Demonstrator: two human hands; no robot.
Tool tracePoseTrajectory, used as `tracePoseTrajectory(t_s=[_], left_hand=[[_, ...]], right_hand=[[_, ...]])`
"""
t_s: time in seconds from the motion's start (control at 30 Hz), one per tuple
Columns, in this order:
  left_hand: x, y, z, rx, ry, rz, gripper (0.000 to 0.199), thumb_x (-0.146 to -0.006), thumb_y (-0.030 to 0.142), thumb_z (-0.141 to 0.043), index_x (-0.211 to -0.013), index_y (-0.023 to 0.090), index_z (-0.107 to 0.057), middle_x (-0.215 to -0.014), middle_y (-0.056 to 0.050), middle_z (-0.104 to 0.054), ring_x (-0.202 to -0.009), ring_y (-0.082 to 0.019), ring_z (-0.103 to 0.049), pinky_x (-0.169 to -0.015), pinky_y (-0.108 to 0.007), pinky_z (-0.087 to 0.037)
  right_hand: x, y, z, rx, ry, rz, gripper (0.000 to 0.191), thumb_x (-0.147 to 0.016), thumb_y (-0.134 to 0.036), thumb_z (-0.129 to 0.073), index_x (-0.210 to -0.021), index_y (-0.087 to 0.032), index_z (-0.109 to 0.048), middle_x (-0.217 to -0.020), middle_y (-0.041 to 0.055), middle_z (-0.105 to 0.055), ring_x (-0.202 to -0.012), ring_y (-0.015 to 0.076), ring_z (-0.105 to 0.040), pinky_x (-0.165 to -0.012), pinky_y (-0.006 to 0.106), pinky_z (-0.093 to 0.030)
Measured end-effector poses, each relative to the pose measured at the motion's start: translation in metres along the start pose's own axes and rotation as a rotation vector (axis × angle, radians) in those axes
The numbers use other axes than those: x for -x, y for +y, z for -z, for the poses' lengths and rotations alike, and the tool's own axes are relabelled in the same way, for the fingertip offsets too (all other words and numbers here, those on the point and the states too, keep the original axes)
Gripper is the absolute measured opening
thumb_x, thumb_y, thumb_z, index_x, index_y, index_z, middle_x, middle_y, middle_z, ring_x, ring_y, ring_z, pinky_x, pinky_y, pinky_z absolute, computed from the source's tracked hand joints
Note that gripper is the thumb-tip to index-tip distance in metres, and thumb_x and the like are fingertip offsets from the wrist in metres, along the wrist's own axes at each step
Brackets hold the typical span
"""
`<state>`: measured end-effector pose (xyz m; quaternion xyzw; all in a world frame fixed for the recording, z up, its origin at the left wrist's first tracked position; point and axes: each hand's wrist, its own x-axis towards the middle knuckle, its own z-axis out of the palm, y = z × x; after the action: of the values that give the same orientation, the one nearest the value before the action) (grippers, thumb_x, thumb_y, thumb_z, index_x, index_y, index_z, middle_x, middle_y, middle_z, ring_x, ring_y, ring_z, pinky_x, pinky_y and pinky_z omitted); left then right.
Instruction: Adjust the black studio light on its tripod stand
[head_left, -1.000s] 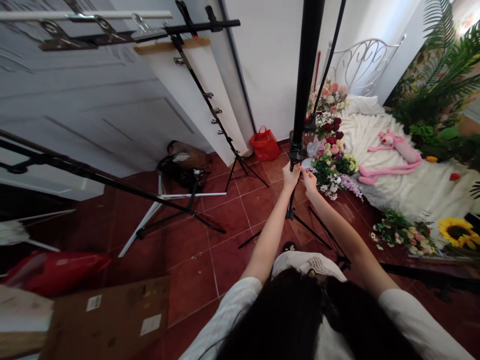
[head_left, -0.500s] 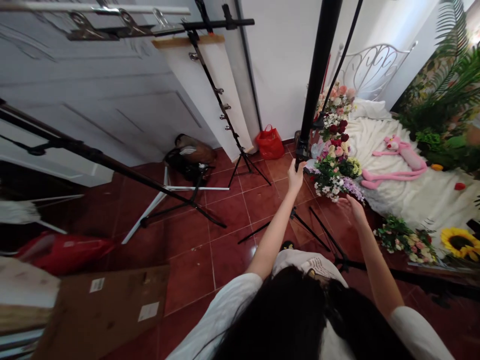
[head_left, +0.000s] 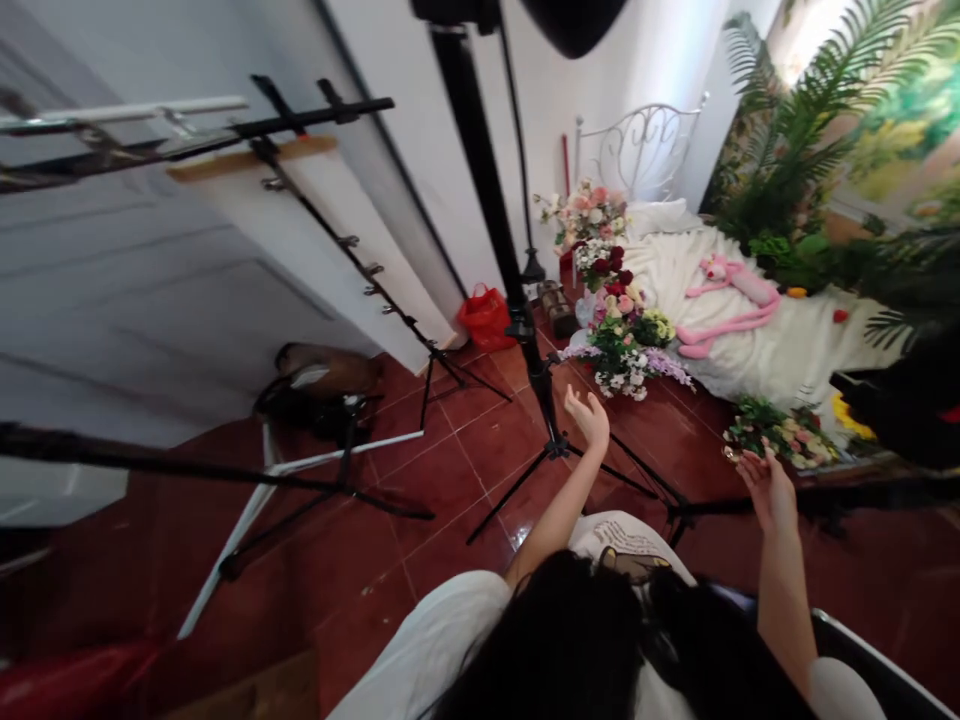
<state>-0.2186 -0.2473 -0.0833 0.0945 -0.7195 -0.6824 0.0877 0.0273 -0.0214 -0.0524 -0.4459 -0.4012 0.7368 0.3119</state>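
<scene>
Black tubular tripod light stand [head_left: 496,230]: on red tiled floor [head_left: 450,480], legs spread, left of both hands; the view cuts off its top load.
Column: I judge it stiff and top-heavy, its smooth tube liable to slip.
Black locking collar [head_left: 519,325]: take hold just below it, clear of the leg joints.
Left hand [head_left: 589,420]: just beside the lower column, fingers parted and curved, nothing visibly held; contact cannot be confirmed.
Right hand [head_left: 772,490]: well apart from the stand, fingers loosely spread, nothing visibly held, nearest a low pink-and-green flower bunch [head_left: 799,440].
</scene>
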Motion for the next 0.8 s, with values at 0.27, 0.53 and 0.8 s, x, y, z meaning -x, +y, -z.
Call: tracePoseTrajectory(t_s=[0.27, 0.53, 0.8], left_hand=[[0.071, 0.038, -0.090, 0.249, -1.032, -0.019, 0.044, -0.097, 0.050, -0.054, -0.126, 0.016, -0.055, -0.102, -0.012, -0.076, -0.089, -0.017, -0.073, -0.095, -0.037, -0.054], [0.193, 0.088, -0.136, 0.320, -1.752, -0.172, 0.044, -0.095, 0.052, -0.057, -0.123, 0.019, -0.064, -0.128, -0.012, -0.069, -0.118, -0.020, -0.065, -0.103, -0.034, -0.049], [0.260, 0.090, -0.164, 0.304, -1.864, 0.012, 0.058, -0.092, 0.072, -0.048, -0.108, 0.020, -0.069, -0.097, -0.008, -0.073, -0.096, -0.021, -0.066, -0.096, -0.037, -0.053]], right_hand=[[0.043, -0.002, 0.024, -0.077, 0.085, 0.057, 0.032, -0.073, -0.044, -0.083, -0.067, -0.021, -0.061, -0.078, 0.0023, -0.078, -0.069, 0.0136, -0.074, -0.070, 0.025, -0.061], [0.082, 0.005, 0.049, -0.220, 0.116, 0.047, 0.033, -0.075, -0.045, -0.084, -0.067, -0.022, -0.062, -0.082, 0.0043, -0.079, -0.070, 0.0137, -0.075, -0.071, 0.023, -0.062], [0.120, 0.000, 0.087, -0.282, 0.189, 0.052, 0.017, -0.081, -0.036, -0.079, -0.081, -0.022, -0.070, -0.085, 0.0032, -0.080, -0.074, 0.0137, -0.076, -0.070, 0.022, -0.062]])
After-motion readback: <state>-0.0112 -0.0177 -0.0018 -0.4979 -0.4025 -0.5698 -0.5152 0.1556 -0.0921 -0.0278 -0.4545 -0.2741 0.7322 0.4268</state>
